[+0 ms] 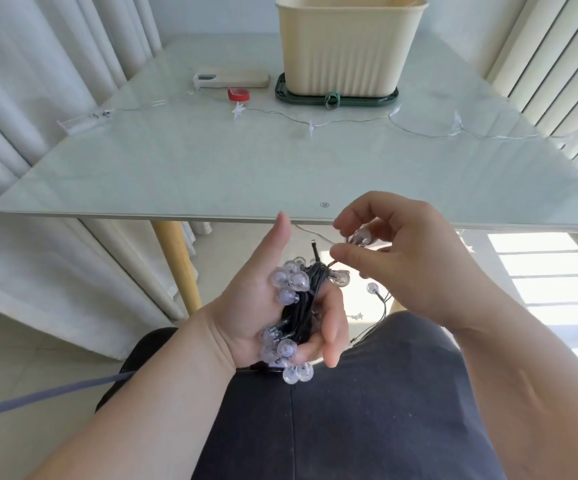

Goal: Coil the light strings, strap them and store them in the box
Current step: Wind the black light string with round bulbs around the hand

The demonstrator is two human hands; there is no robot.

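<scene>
Below the table's [211, 168] near edge, the left hand [256, 317] is gripping the coiled globe light string [303, 299]; the right hand [412, 261] is pinching its loose wire; the box [346, 57] is standing at the far edge.

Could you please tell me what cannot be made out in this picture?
Head view only.
Inside of the box: hidden by its front wall; far rim cut by the top edge.
The coiled bulb string: partly covered by the left hand.
The red item: too small to identify.
</scene>
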